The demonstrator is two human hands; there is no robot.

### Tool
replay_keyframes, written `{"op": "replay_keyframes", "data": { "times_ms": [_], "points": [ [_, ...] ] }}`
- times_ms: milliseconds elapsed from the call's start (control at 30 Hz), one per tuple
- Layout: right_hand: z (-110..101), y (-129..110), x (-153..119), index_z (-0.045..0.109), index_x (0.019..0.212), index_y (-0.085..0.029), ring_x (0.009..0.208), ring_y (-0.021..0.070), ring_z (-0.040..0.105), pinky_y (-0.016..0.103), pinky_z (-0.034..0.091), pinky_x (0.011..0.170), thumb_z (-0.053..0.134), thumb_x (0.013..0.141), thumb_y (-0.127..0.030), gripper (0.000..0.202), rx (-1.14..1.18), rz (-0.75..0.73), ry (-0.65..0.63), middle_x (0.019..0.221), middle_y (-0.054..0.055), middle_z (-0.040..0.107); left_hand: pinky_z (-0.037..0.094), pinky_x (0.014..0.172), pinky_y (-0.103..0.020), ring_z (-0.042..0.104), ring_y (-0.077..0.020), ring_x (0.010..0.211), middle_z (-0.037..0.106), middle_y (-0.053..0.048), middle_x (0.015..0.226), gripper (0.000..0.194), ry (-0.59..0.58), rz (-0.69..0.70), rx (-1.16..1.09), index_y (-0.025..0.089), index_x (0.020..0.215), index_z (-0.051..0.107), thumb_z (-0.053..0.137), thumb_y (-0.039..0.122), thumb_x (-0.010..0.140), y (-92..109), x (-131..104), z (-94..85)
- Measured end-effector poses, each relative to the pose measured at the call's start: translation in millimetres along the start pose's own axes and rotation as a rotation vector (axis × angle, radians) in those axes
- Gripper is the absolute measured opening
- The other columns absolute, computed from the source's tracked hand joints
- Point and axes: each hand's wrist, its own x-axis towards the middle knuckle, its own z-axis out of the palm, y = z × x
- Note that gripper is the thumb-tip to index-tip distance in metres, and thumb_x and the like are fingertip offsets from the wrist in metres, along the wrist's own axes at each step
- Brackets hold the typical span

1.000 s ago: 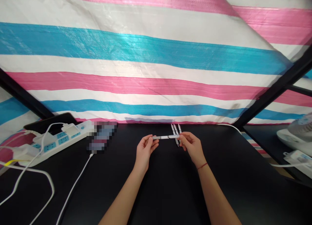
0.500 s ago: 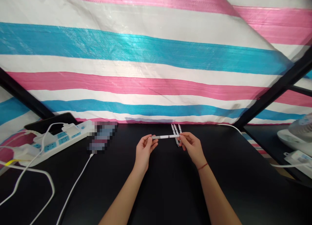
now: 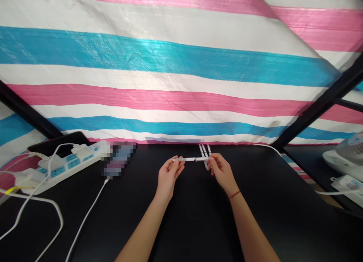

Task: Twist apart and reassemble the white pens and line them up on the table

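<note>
- Two hands meet over the far middle of the black worktop (image 3: 198,224), each pinching one end of a slim white pen (image 3: 189,159) that lies level between them, running from 9 to 3 o'clock
- The left hand (image 3: 169,175) has thumb and forefinger closed on the pen's 9 o'clock end, with the tip poking out just past the fingers; its other fingers curl loosely underneath
- The right hand (image 3: 220,170) grips the 3 o'clock end in its fingertips, the remaining fingers folded in; a thin red thread (image 3: 235,194) circles that wrist
- The pen is off the worktop, held a little above it
- Three more white pens (image 3: 204,150) lie side by side on the worktop at 12 o'clock of the right hand, just behind its fingers, close to the striped sheet; their near ends are hidden by the hand
- A pink, white and blue striped tarp (image 3: 170,65) rises behind the worktop and fills the upper view
- At 9 o'clock of the hands, well apart, sits a white power strip (image 3: 68,161) with blue sockets and plugs in it
- A white cable (image 3: 85,220) trails from a blurred item toward 7 o'clock across the worktop
- At the 3 o'clock edge, a white appliance (image 3: 344,154) rests on a separate surface
</note>
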Motion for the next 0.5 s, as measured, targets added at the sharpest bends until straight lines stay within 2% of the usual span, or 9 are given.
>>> {"op": "replay_keyframes", "data": {
  "times_ms": [167, 267, 400, 500],
  "points": [
    [-1, 0, -3, 0.055, 0.086, -0.02, 0.056, 0.0126, 0.054, 0.022, 0.042, 0.049, 0.043, 0.089, -0.039, 0.023, -0.159, -0.045, -0.075, 0.062, -0.001, 0.055, 0.049, 0.091, -0.038, 0.066, -0.02, 0.093, 0.067, -0.012, 0.105, 0.029, -0.003, 0.066, 0.05, 0.014, 0.097, 0.059, 0.067, 0.031, 0.075, -2, 2, -3.0],
    [-1, 1, -1, 0.055, 0.084, -0.02, 0.048, 0.0107, 0.048, 0.021, 0.04, 0.046, 0.042, 0.09, -0.04, 0.024, -0.168, 0.007, -0.084, 0.056, -0.002, 0.053, 0.05, 0.089, -0.039, 0.066, -0.0208, 0.093, 0.068, -0.012, 0.102, 0.034, -0.018, 0.143, 0.113, 0.014, 0.097, 0.059, 0.069, 0.035, 0.073, -3, 0, -2.5],
    [5, 0, 0, 0.052, 0.078, -0.02, 0.045, 0.0096, 0.047, 0.02, 0.041, 0.043, 0.044, 0.088, -0.044, 0.028, 0.011, 0.086, -0.027, 0.052, -0.004, 0.049, 0.051, 0.086, -0.037, 0.066, -0.0214, 0.091, 0.069, -0.012, 0.1, 0.035, -0.029, 0.235, 0.177, 0.013, 0.097, 0.059, 0.068, 0.037, 0.073, -3, -3, 1.4],
    [16, -5, -2, 0.05, 0.084, -0.02, 0.05, 0.0112, 0.054, 0.021, 0.045, 0.042, 0.05, 0.083, -0.05, 0.029, 0.22, 0.16, 0.051, 0.061, -0.003, 0.054, 0.052, 0.085, -0.037, 0.065, -0.0219, 0.094, 0.066, -0.012, 0.107, 0.035, -0.018, 0.251, 0.179, 0.014, 0.099, 0.059, 0.066, 0.038, 0.074, -4, -5, 4.1]
  ]
}}
